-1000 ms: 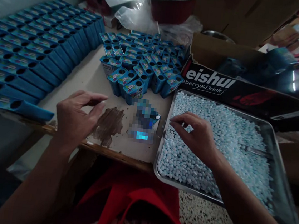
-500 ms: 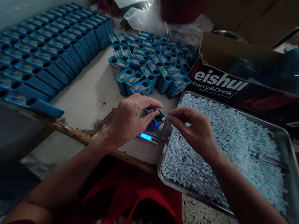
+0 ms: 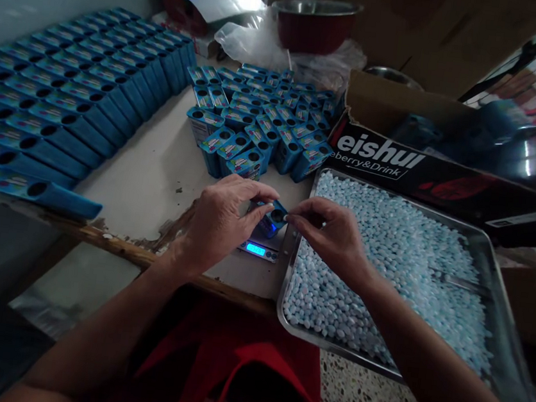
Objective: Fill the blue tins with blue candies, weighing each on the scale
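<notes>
A small blue box (image 3: 270, 225) with a round dark hole in its top stands on a small digital scale (image 3: 270, 253) with a lit blue display. Over the box's left side is my left hand (image 3: 224, 219), thumb and forefinger pinched together. A pale speck shows at those fingertips, too small to name, and I cannot tell whether they touch the box. At the hole's right edge, my right hand (image 3: 332, 232) pinches a small white candy (image 3: 286, 218). To its right lies a metal tray (image 3: 292, 330) full of pale blue and white candies (image 3: 371, 271).
Rows of blue boxes (image 3: 62, 97) fill the table's left side. More boxes (image 3: 257, 129) cluster behind the scale. A black carton (image 3: 398, 161) stands behind the tray, and a red bowl (image 3: 314, 29) sits at the back. A metal scoop (image 3: 462, 283) rests among the candies.
My left thumb and forefinger have closed together and drawn back a little from the hole. My right fingertips have come closer to the box with the candy. The view has shifted slightly.
</notes>
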A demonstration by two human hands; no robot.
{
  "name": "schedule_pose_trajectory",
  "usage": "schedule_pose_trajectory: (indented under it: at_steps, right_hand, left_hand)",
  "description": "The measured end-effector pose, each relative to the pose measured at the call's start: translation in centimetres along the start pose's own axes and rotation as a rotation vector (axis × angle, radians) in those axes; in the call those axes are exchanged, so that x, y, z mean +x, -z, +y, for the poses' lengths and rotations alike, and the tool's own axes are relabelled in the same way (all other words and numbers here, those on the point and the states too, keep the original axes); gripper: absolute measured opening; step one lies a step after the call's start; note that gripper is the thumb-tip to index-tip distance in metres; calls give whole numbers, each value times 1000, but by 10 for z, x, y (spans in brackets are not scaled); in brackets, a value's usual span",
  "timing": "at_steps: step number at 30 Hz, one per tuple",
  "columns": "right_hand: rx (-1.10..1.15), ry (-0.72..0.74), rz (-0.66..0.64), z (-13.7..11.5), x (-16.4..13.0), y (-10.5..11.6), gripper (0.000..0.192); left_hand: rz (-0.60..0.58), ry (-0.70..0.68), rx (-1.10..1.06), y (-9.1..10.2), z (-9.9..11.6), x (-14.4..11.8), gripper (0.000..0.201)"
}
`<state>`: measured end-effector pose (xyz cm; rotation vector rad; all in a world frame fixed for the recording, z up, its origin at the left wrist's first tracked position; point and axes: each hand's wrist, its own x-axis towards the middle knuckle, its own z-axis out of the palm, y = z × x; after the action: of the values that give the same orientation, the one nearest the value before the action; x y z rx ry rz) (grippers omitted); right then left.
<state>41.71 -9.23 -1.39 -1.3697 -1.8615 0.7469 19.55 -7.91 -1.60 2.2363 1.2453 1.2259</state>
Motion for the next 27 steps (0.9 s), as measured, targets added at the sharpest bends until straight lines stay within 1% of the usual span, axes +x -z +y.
schedule_pose_trajectory:
  at_steps: [2, 4, 6, 7, 8, 9, 10, 12, 13, 15, 16, 18, 19, 21, 24, 26, 27]
  right_hand:
    - [-6, 21, -6, 1, 7, -5, 9]
    - [76, 24, -33, 5, 14, -4, 14]
    - [162, -18, -27, 13, 16, 5, 19]
    - [146, -40, -4, 18, 14, 11, 21]
    - [67, -58, 19, 23, 9, 19, 20]
    - [-67, -72, 22, 28, 2, 26, 17]
    - [-225, -79, -8, 33, -6, 32, 15]
    - [-500, -73, -161, 41, -24, 37, 13]
    - [-586, -71, -251, 43, -33, 35, 16]
    - [-672, -63, -382, 44, -47, 28, 18]
    - [-697, -62, -413, 44, -52, 23, 17]
    - [-718, -67, -431, 44, -57, 17, 19]
    - [-708, -71, -429, 45, -58, 17, 20]
    - [-645, -89, -381, 48, -56, 22, 22]
    - [-501, -99, -187, 50, -47, 37, 20]
    - [-379, -72, -50, 42, -38, 45, 18]
    - [-316, -54, -2, 34, -32, 47, 17]
  left_hand:
    - [3, 14, -4, -2, -1, -1, 12]
    - [7, 21, -8, -5, -2, -2, 13]
    - [-3, 17, -13, -8, -3, -2, 14]
    - [-11, 10, -14, -10, -3, -2, 15]
    - [-24, 1, -16, -12, -3, -2, 15]
    - [-41, -10, -22, -14, -4, -2, 16]
    - [-51, -24, -30, -15, -4, -2, 16]
    - [-41, -41, -39, -14, -6, -1, 16]
    - [-27, -38, -42, -12, -7, 0, 15]
    - [0, -8, -27, -5, -10, 0, 11]
    - [6, 16, -9, 1, -11, -1, 10]
    - [6, 55, 35, 13, -16, -3, 9]
    - [7, 71, 59, 19, -19, -6, 9]
    - [17, 110, 98, 30, -25, -12, 10]
    - [27, 177, 114, 38, -32, -20, 11]
    - [32, 193, 102, 39, -34, -23, 11]
    - [31, 187, 94, 38, -34, -22, 11]
